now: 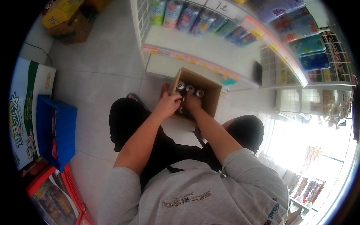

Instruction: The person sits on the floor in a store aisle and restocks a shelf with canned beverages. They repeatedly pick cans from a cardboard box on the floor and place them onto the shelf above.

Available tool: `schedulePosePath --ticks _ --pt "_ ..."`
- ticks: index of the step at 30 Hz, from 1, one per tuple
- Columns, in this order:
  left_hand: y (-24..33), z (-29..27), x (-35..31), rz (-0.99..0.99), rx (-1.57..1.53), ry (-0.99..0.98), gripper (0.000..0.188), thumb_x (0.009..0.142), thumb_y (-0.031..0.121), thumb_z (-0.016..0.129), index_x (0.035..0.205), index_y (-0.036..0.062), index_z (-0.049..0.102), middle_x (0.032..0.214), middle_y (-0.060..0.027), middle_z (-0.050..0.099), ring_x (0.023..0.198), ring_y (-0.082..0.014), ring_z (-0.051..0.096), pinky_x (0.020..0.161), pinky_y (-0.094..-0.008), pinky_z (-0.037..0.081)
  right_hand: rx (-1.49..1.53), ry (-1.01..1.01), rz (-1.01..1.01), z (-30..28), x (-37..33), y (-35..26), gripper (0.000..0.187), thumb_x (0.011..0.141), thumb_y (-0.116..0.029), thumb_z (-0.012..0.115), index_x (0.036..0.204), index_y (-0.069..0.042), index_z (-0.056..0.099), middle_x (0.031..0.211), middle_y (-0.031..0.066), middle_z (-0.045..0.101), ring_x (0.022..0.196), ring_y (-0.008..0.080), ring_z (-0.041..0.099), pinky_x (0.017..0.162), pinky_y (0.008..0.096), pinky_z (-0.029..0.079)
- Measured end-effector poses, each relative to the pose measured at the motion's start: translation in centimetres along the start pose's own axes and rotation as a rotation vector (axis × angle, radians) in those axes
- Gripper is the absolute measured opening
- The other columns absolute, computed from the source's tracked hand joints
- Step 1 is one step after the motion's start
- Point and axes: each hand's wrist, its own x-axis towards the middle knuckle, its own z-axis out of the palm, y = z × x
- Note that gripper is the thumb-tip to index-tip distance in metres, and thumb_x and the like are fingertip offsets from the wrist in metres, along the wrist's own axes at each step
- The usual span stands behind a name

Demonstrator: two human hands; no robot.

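An open cardboard box [212, 98] stands on the floor between my knees, against the foot of the shelf. Several upright drink cans [200, 93] with silvery tops are inside it. My left hand [169, 104] is closed at the box's left side, its fingers curled over the edge next to the raised flap [174, 81]. Into the box reaches my right hand [192, 101], low among the cans. Its fingertips are hidden, so whether it grips a can does not show.
Ahead, a white shelf [168, 40] carries a row of colourful cans [189, 18]. Packaged goods [308, 47] hang or stand on racks to the right. On the left are a blue bin [62, 131], a red crate [69, 183] and stacked cartons [67, 22].
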Motion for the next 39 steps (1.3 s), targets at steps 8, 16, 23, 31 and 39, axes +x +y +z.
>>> schedulePosePath --ticks 8,16,23,31,39 --pt "0.1 0.3 0.1 0.026 0.025 0.014 0.031 0.091 0.031 0.065 0.121 0.0213 0.069 0.129 -0.0256 0.052 0.106 -0.0410 0.064 0.096 -0.0439 0.052 0.098 0.153 -0.184 -1.4 -2.7 1.7 0.066 0.076 -0.041 0.079 0.120 -0.004 0.046 0.099 0.0210 0.070 0.092 0.0406 0.069 0.080 0.0502 0.056" --pt "0.4 0.3 0.4 0.004 0.029 0.008 0.037 0.091 0.030 0.064 0.127 0.0231 0.066 0.129 -0.0256 0.052 0.107 -0.0411 0.064 0.097 -0.0440 0.052 0.519 0.494 -0.312 -11.6 -8.9 4.2 0.062 0.072 -0.028 0.084 0.114 -0.005 0.044 0.098 0.0180 0.063 0.092 0.0353 0.065 0.080 0.0434 0.052" --pt "1.0 -0.3 0.1 -0.033 0.032 -0.020 0.036 0.090 0.030 0.064 0.126 0.0228 0.066 0.135 -0.0258 0.049 0.108 -0.0404 0.064 0.098 -0.0445 0.052 1.002 0.885 -0.549 -18.6 -8.3 6.3 0.056 0.084 -0.014 0.079 0.121 -0.002 0.039 0.114 0.0129 0.051 0.103 0.0186 0.055 0.088 0.0353 0.050" --pt "1.4 -0.4 0.0 -0.051 0.034 -0.032 0.034 0.091 0.031 0.065 0.124 0.0241 0.068 0.138 -0.0258 0.048 0.110 -0.0403 0.064 0.099 -0.0450 0.051 0.806 1.057 -0.370 -25.4 -0.8 4.5 0.062 0.083 -0.021 0.082 0.126 0.002 0.044 0.113 0.0142 0.059 0.097 0.0207 0.062 0.085 0.0341 0.051" --pt "0.3 0.2 0.3 -0.039 0.025 0.000 0.033 0.090 0.032 0.065 0.122 0.0234 0.069 0.134 -0.0252 0.050 0.109 -0.0399 0.064 0.098 -0.0438 0.052 0.697 0.992 -0.300 -29.7 6.2 2.7 0.078 0.077 -0.042 0.082 0.130 0.001 0.046 0.116 0.0226 0.065 0.107 0.0369 0.066 0.091 0.0439 0.051"
